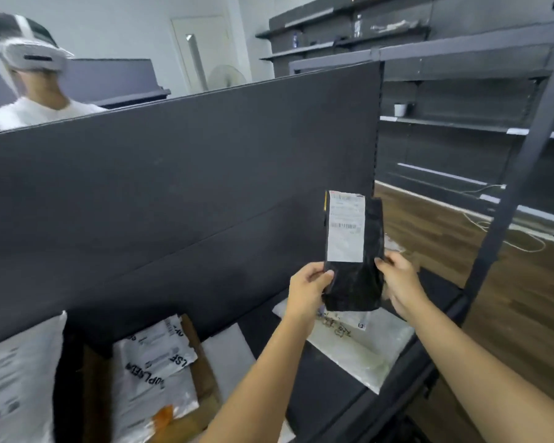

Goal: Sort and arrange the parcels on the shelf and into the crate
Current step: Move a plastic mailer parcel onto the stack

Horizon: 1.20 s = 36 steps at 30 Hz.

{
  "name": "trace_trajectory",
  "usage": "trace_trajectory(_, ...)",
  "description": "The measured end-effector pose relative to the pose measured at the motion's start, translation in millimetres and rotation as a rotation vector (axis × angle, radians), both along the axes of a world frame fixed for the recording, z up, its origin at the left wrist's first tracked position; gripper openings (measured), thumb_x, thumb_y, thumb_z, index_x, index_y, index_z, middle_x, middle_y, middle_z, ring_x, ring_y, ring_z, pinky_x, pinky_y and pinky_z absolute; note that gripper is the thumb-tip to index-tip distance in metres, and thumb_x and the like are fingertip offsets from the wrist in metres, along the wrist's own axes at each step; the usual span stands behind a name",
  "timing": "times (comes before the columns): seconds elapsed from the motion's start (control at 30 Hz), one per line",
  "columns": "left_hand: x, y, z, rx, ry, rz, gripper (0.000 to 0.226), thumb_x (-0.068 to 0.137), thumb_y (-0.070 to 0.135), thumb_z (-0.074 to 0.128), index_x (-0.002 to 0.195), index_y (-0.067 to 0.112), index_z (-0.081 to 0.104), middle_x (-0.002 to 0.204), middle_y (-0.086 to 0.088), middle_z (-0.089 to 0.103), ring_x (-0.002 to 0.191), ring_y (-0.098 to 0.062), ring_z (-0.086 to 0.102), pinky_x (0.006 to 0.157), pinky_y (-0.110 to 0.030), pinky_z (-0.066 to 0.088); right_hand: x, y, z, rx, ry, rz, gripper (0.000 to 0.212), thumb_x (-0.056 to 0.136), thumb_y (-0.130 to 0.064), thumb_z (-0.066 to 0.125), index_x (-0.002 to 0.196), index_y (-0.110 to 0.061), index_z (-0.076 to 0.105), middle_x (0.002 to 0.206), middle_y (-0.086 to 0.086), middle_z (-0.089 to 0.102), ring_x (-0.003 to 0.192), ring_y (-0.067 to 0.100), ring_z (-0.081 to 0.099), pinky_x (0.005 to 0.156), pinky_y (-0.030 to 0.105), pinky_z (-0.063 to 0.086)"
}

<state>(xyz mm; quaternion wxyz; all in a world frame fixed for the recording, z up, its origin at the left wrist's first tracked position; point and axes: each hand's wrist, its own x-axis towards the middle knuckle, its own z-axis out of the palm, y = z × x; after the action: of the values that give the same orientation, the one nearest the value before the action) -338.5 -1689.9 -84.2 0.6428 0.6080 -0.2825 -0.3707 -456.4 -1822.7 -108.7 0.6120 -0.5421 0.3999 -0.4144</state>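
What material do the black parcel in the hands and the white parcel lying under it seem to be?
Black parcel: probably thin plastic film, slightly glossy and wrinkled, with a matte paper label. White parcel: likely soft plastic mailer, with faint sheen and creases.

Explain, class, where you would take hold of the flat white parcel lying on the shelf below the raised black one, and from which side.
Take the white parcel by its near right corner, coming from the shelf's front edge. It lies flat and that end is bare, while the left hand, right hand and black parcel hang over its far end. A pinch grip probably suits it.
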Motion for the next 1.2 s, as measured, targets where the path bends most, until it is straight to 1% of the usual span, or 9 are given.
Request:
trace_trajectory(0.17,26.4,40.7,11.2,0.009,-0.016,0.140,0.016,0.092,0.001,0.055,0.101,0.004,0.067,0.093,-0.011,0.068,0.089,-0.022,0.062,0.089,-0.043,0.052,41.1,22.6,6.6,0.010,-0.003,0.150,0.021,0.096,-0.005,0.048,0.105,-0.015,0.063,0.099,0.000,0.068,0.091,0.017,0.062,0.081,0.035,0.050)
trace_trajectory(0.33,61.6,90.0,1.5,0.089,-0.052,0.312,0.016,0.092,0.004,0.053,0.102,0.006,0.066,0.089,-0.003,0.069,0.081,-0.013,0.066,0.074,-0.025,0.056,89.4,62.4,12.9,0.034,0.035,0.345,0.024,0.093,-0.003,0.052,0.085,-0.021,0.066,0.089,-0.004,0.069,0.083,0.014,0.064,0.072,0.028,0.051)
trace_trajectory(0.47,98.5,144.0,-5.2,0.241,-0.149,0.518,0.027,0.090,0.005,0.052,0.116,0.005,0.059,0.113,-0.013,0.067,0.102,-0.027,0.063,0.089,-0.039,0.052,146.1,117.8,6.5,0.065,0.121,0.532,0.016,0.092,0.000,0.053,0.093,-0.011,0.065,0.080,0.002,0.066,0.071,0.015,0.062,0.054,0.020,0.053)
trace_trajectory(0.53,113.6,173.1,-7.1,0.321,-0.207,0.607,0.033,0.092,0.007,0.048,0.124,0.009,0.050,0.113,-0.006,0.063,0.093,-0.020,0.059,0.077,-0.031,0.051,173.8,150.4,-0.2,0.089,0.176,0.625,0.014,0.093,-0.002,0.054,0.099,-0.011,0.063,0.077,0.000,0.065,0.065,0.010,0.061,0.047,0.018,0.050)
trace_trajectory(0.6,126.7,198.8,-8.8,0.405,-0.290,0.681,0.036,0.092,0.009,0.046,0.128,0.013,0.042,0.112,-0.002,0.058,0.082,-0.015,0.055,0.064,-0.027,0.045,199.5,178.4,-5.9,0.063,0.250,0.696,0.019,0.092,-0.008,0.057,0.110,-0.008,0.063,0.089,0.002,0.068,0.078,0.015,0.065,0.057,0.022,0.054)
trace_trajectory(0.73,142.4,229.7,-14.2,0.699,-0.477,0.735,0.046,0.092,0.019,0.049,0.134,0.010,0.033,0.130,-0.014,0.041,0.105,-0.033,0.053,0.077,-0.033,0.045,237.8,217.2,-12.1,-0.056,0.395,0.758,0.046,0.089,-0.013,0.062,0.134,-0.008,0.051,0.129,0.015,0.058,0.116,0.030,0.057,0.099,0.047,0.047)
trace_trajectory(0.87,151.5,238.8,-24.9,0.892,-0.408,0.625,0.067,0.092,0.026,0.048,0.147,0.008,0.014,0.151,-0.022,0.012,0.137,-0.041,0.018,0.110,-0.046,0.030,256.5,244.5,-22.2,-0.106,0.436,0.807,0.050,0.088,-0.014,0.064,0.136,-0.011,0.048,0.131,0.015,0.056,0.118,0.027,0.055,0.095,0.036,0.047)
trace_trajectory(1.07,160.6,235.2,-42.0,1.024,-0.429,0.509,0.072,0.095,0.041,0.038,0.153,0.013,0.004,0.158,-0.014,-0.017,0.145,-0.035,-0.017,0.120,-0.047,0.004,265.0,259.6,-34.6,-0.107,0.446,0.825,0.048,0.088,-0.011,0.063,0.134,-0.009,0.049,0.130,0.015,0.056,0.116,0.025,0.055,0.089,0.034,0.048)
trace_trajectory(1.2,162.3,231.6,-51.7,1.040,-0.405,0.429,0.068,0.098,0.042,0.031,0.153,0.014,0.004,0.159,-0.012,-0.016,0.146,-0.032,-0.019,0.120,-0.048,-0.001,265.6,264.5,-36.9,-0.100,0.446,0.843,0.046,0.089,-0.004,0.059,0.134,-0.007,0.050,0.131,0.016,0.057,0.120,0.026,0.054,0.100,0.038,0.046)
